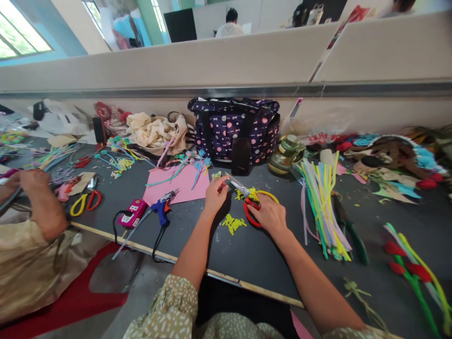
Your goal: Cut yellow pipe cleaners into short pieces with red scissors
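Observation:
My right hand (271, 214) is closed on scissors (251, 205) with one red and one yellow handle loop. Their metal blades point up and left, toward my left hand (216, 194). That hand is just left of the blade tips, its thumb and fingertips drawn together; whatever they pinch is too small to make out. Short yellow cut pieces (233, 224) lie in a small pile on the dark table between my forearms. More yellow bits lie beneath and around the blades.
A pink sheet (151, 181), blue glue gun (162, 209) and magenta power socket (133, 214) lie left. Behind stand a phone (241, 156), patterned bag (226, 127) and glass jar (286, 153). Colored strips (323, 207) lie right. Another person's hands (35, 188) are far left.

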Demonstrator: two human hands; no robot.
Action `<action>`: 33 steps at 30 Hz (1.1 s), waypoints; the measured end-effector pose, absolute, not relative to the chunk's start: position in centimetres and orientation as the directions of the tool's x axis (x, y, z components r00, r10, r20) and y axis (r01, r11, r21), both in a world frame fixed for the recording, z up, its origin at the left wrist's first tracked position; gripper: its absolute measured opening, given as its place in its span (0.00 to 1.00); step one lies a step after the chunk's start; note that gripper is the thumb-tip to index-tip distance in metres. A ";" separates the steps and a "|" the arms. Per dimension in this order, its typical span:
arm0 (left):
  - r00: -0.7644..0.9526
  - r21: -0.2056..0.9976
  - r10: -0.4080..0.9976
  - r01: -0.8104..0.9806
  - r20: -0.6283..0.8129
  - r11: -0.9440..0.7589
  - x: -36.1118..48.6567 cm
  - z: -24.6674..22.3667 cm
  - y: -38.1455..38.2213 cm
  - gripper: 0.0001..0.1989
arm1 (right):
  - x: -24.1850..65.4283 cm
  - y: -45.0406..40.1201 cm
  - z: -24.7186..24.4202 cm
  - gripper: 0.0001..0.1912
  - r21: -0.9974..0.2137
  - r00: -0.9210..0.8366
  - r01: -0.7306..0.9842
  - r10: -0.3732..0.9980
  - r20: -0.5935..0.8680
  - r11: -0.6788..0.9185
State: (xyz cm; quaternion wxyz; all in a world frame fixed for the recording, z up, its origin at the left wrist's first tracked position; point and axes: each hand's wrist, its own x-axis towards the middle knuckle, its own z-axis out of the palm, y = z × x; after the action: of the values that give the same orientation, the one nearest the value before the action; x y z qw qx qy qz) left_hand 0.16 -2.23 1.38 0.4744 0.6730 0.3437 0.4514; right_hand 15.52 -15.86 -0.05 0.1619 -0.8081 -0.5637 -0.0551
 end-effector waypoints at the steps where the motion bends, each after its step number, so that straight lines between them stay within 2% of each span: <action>1: 0.385 0.941 0.878 0.060 0.285 -0.332 0.1 1.4 -2.3 0.17 | 15.5 -15.9 -0.1 0.23 -0.188 0.346 0.934 0.898 0.272 -0.303; 6: 0.363 0.905 0.886 0.198 0.290 -0.377 -0.4 1.0 -1.9 0.24 | 15.5 -16.1 0.2 0.26 -0.149 0.329 0.943 0.903 0.275 -0.298; 10: 0.255 0.891 0.912 0.246 0.321 -0.382 -0.9 0.6 -0.8 0.27 | 15.6 -16.0 0.1 0.24 -0.214 0.340 0.935 0.888 0.309 -0.284; 13: 0.181 0.919 0.932 0.188 0.313 -0.345 -1.1 0.3 0.0 0.24 | 16.0 -15.8 -0.1 0.21 -0.352 0.429 0.880 0.850 0.305 -0.318; 16: 0.117 0.965 0.962 0.057 0.248 -0.256 -1.2 0.1 0.5 0.12 | 16.5 -15.5 -0.3 0.20 -0.572 0.518 0.753 0.828 0.214 -0.324; 19: 0.123 0.989 0.981 -0.046 0.147 -0.143 -1.4 0.4 0.7 0.05 | 17.0 -15.2 -0.5 0.22 -0.853 0.533 0.482 0.839 0.106 -0.198; 21: 0.131 0.994 0.988 -0.078 0.086 -0.076 -1.6 0.8 0.6 0.05 | 17.1 -15.0 -0.7 0.24 -0.954 0.527 0.274 0.849 0.047 -0.118; 24: 0.224 0.995 0.972 -0.076 0.078 -0.063 -1.8 1.4 0.0 0.08 | 17.1 -15.0 -1.0 0.24 -0.982 0.528 0.159 0.849 0.000 -0.098; 27: 0.434 0.981 0.883 -0.016 0.182 -0.194 -1.5 1.4 -0.8 0.07 | 17.1 -15.2 -1.0 0.23 -0.985 0.530 0.129 0.848 -0.031 -0.116; 30: 0.731 0.958 0.662 0.040 0.165 -0.283 -0.9 1.0 -1.6 0.04 | 17.1 -15.3 -0.9 0.22 -0.992 0.536 0.087 0.844 -0.035 -0.096; 33: 0.880 0.936 0.461 0.062 0.112 -0.347 -0.6 0.8 -2.2 0.04 | 17.0 -15.2 -0.6 0.21 -0.991 0.524 0.083 0.851 -0.048 -0.107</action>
State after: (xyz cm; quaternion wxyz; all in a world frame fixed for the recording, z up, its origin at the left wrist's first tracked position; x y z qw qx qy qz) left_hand -0.63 -2.20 0.78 0.5476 0.8001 0.1637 0.1822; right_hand 16.96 -15.20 -0.56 0.5680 -0.6628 -0.3522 0.3377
